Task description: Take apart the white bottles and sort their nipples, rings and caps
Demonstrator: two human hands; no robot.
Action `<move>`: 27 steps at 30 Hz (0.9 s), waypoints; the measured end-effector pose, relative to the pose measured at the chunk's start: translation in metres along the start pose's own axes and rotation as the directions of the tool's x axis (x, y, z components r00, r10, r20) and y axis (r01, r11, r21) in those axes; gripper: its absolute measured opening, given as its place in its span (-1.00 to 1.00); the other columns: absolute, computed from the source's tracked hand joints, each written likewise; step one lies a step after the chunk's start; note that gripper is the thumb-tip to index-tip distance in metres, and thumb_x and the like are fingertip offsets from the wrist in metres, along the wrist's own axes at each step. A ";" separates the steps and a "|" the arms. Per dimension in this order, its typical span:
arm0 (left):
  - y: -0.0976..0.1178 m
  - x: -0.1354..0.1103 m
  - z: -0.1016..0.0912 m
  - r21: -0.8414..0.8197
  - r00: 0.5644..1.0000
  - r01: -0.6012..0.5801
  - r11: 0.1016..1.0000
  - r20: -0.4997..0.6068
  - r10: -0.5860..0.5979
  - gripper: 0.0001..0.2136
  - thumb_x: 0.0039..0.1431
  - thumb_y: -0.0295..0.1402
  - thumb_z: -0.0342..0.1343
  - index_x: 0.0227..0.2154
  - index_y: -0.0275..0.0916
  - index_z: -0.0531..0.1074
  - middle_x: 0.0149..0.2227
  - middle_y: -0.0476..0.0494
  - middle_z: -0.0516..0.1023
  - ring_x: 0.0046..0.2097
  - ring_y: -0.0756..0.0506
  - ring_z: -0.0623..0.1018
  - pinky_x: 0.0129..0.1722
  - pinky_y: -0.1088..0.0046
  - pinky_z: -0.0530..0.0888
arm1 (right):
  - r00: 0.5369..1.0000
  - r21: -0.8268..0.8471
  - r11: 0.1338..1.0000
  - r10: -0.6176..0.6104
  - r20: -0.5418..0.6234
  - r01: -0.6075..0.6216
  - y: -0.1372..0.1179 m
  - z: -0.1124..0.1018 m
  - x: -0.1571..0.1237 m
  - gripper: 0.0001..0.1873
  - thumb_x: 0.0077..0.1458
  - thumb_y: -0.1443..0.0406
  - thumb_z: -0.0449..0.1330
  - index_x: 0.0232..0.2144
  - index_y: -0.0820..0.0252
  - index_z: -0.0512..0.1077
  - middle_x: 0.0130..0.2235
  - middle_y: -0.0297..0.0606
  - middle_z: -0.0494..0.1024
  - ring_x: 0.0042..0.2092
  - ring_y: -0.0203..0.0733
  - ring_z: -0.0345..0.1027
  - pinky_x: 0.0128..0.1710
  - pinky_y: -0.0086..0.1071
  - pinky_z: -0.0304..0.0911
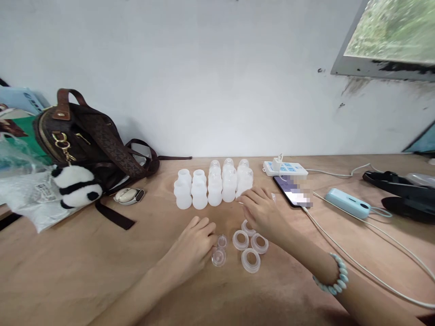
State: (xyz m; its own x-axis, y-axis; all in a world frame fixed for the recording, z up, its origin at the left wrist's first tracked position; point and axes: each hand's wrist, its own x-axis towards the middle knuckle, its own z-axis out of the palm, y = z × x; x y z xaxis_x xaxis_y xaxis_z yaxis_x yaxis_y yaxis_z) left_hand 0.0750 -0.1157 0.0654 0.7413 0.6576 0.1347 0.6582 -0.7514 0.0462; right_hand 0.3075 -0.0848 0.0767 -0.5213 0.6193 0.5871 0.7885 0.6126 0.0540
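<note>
My left hand (197, 237) rests low over the table with its fingers curled, fingertips beside two clear, round, nipple-like pieces (218, 256). What lies under those fingers is hidden. My right hand (260, 208) bends its fingers together at the front right of a group of small bottles; its palm side is hidden and I cannot make out what it grips. White open-necked bottles (184, 199) stand upright on the group's left. Bottles with clear domed covers (229, 188) stand to their right. Several translucent screw rings (251, 260) lie flat between and below my hands.
A brown backpack (88, 136) with a panda charm (77, 186) stands left, near a mouse-like device (129, 195). On the right are a power strip (285, 169), a phone (291, 191), a light-blue device (347, 203), black straps (404, 194) and a white cable (343, 256).
</note>
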 end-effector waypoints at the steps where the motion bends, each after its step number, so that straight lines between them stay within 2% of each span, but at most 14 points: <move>1: -0.001 0.000 0.001 0.023 1.000 0.006 1.000 -0.008 -0.005 -0.82 0.23 -0.54 0.07 -0.46 -0.26 0.47 -0.36 -0.11 0.47 -0.26 -0.15 0.38 -0.27 0.29 0.16 | 1.000 -0.027 0.999 -0.020 0.000 0.020 -0.002 -0.002 0.009 -0.74 0.17 0.52 0.03 -0.23 0.22 0.46 -0.20 -0.13 0.56 -0.12 -0.01 0.30 -0.12 -0.18 0.12; 3: -0.003 0.000 0.002 0.034 0.999 0.025 0.999 -0.033 -0.024 -0.83 0.24 -0.54 0.05 -0.45 -0.26 0.46 -0.36 -0.11 0.48 -0.27 -0.16 0.39 -0.28 0.29 0.17 | 0.998 -0.092 0.994 -0.056 0.000 0.056 -0.006 -0.004 0.030 -0.72 0.19 0.50 0.05 -0.10 0.24 0.44 -0.06 -0.10 0.55 0.00 0.03 0.28 0.01 -0.12 0.09; 6: -0.007 0.001 0.000 -0.036 0.993 0.071 0.997 -0.092 -0.074 -0.84 0.25 -0.53 0.00 -0.41 -0.26 0.43 -0.34 -0.10 0.49 -0.27 -0.15 0.41 -0.28 0.29 0.20 | 0.996 -0.173 0.981 -0.092 -0.006 0.090 -0.009 0.000 0.065 -0.65 0.24 0.45 0.06 0.06 0.32 0.36 0.10 -0.03 0.47 0.15 0.10 0.18 0.14 -0.04 -0.02; 9: -0.011 0.000 -0.003 -0.153 0.974 0.109 0.982 -0.182 -0.137 -0.86 0.27 -0.51 -0.03 -0.37 -0.25 0.39 -0.35 -0.09 0.48 -0.25 -0.16 0.43 -0.25 0.29 0.25 | 0.995 -0.163 0.983 -0.082 0.054 0.090 -0.009 0.012 0.088 -0.65 0.26 0.37 0.12 0.08 0.36 0.35 0.10 0.02 0.47 0.19 0.14 0.15 0.18 0.01 -0.05; 11: -0.013 -0.001 -0.004 -0.219 0.951 0.129 0.967 -0.249 -0.183 -0.87 0.28 -0.49 -0.05 -0.34 -0.24 0.37 -0.34 -0.09 0.47 -0.25 -0.16 0.44 -0.23 0.28 0.29 | 0.994 -0.143 0.986 -0.079 0.080 0.090 -0.008 0.018 0.093 -0.68 0.23 0.37 0.17 0.03 0.34 0.39 0.06 0.01 0.50 0.14 0.13 0.20 0.16 0.00 -0.01; 13: -0.014 -0.003 -0.003 -0.268 0.922 0.135 0.954 -0.320 -0.220 -0.90 0.30 -0.46 -0.05 -0.28 -0.22 0.36 -0.29 -0.10 0.47 -0.23 -0.17 0.45 -0.22 0.27 0.33 | 0.993 -0.133 0.987 -0.081 0.085 0.092 -0.007 0.016 0.090 -0.73 0.21 0.39 0.21 -0.03 0.30 0.42 0.03 -0.03 0.52 0.08 0.10 0.26 0.12 -0.03 0.04; 15: -0.012 -0.005 -0.001 -0.301 0.880 0.124 0.946 -0.407 -0.245 -0.89 0.32 -0.41 -0.03 -0.13 -0.20 0.33 -0.17 -0.16 0.47 -0.14 -0.19 0.45 -0.16 0.24 0.37 | 0.996 -0.098 0.992 -0.075 0.052 0.080 -0.006 0.004 0.080 -0.78 0.21 0.37 0.22 -0.07 0.26 0.44 -0.02 -0.07 0.54 0.03 0.07 0.29 0.09 -0.05 0.07; 18: -0.007 -0.007 0.000 -0.313 0.810 0.098 0.945 -0.527 -0.258 -0.62 0.31 -0.33 0.05 0.14 -0.17 0.15 0.10 -0.29 0.35 0.10 -0.25 0.37 0.04 0.13 0.36 | 0.996 0.086 0.996 -0.031 -0.084 0.038 -0.011 -0.024 0.060 -0.80 0.24 0.32 0.19 -0.07 0.21 0.42 -0.07 -0.11 0.54 0.00 0.04 0.32 0.03 -0.08 0.11; 20: -0.002 -0.009 0.000 -0.310 0.792 0.075 0.948 -0.559 -0.245 -0.42 0.27 -0.24 0.14 0.25 -0.16 0.02 0.19 -0.34 0.28 0.18 -0.30 0.31 0.12 0.07 0.31 | 0.986 0.263 0.965 0.019 -0.164 0.025 -0.020 -0.043 0.047 -0.80 0.27 0.27 0.16 -0.06 0.17 0.40 -0.08 -0.13 0.51 -0.03 0.00 0.34 0.00 -0.11 0.16; 21: 0.000 -0.009 -0.001 -0.314 0.797 0.061 0.947 -0.556 -0.236 -0.38 0.26 -0.21 0.16 0.27 -0.14 -0.02 0.20 -0.34 0.29 0.18 -0.31 0.32 0.13 0.06 0.31 | 0.981 0.342 0.939 0.040 -0.189 0.028 -0.025 -0.050 0.041 -0.80 0.28 0.24 0.14 -0.06 0.16 0.38 -0.09 -0.14 0.49 -0.04 -0.02 0.35 -0.02 -0.14 0.20; 23: 0.004 -0.011 -0.002 -0.348 0.813 0.039 0.937 -0.534 -0.232 -0.41 0.27 -0.19 0.14 0.26 -0.10 0.01 0.16 -0.29 0.37 0.12 -0.29 0.38 0.09 0.09 0.35 | 0.984 0.422 0.906 0.073 -0.165 0.003 -0.036 -0.058 0.033 -0.79 0.31 0.19 0.08 -0.07 0.15 0.36 -0.11 -0.14 0.48 -0.10 -0.06 0.37 -0.11 -0.22 0.26; 25: 0.005 -0.012 -0.004 -0.423 0.839 0.031 0.906 -0.482 -0.253 -0.51 0.29 -0.22 0.10 0.22 -0.07 0.11 0.10 -0.22 0.44 0.05 -0.26 0.45 0.04 0.14 0.40 | 0.993 0.425 0.903 0.100 -0.065 -0.063 -0.043 -0.060 0.028 -0.77 0.34 0.18 0.02 -0.08 0.18 0.35 -0.16 -0.14 0.49 -0.22 -0.12 0.39 -0.26 -0.30 0.27; 27: 0.005 -0.013 -0.007 -0.547 0.882 0.036 0.836 -0.376 -0.284 -0.55 0.27 -0.23 0.10 0.18 -0.09 0.18 0.07 -0.19 0.49 -0.01 -0.24 0.51 -0.02 0.20 0.44 | 0.989 0.435 0.888 0.137 0.056 -0.148 -0.044 -0.059 0.025 -0.77 0.33 0.18 0.03 -0.14 0.20 0.37 -0.28 -0.22 0.51 -0.38 -0.20 0.35 -0.40 -0.38 0.20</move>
State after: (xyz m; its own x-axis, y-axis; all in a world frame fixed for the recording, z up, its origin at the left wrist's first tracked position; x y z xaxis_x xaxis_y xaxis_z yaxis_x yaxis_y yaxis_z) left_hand 0.0684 -0.1283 0.0705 0.4169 0.7730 0.4782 0.5049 -0.6344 0.5853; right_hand 0.2796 -0.1254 0.1368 -0.4254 0.7242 0.5427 0.6355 0.6661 -0.3906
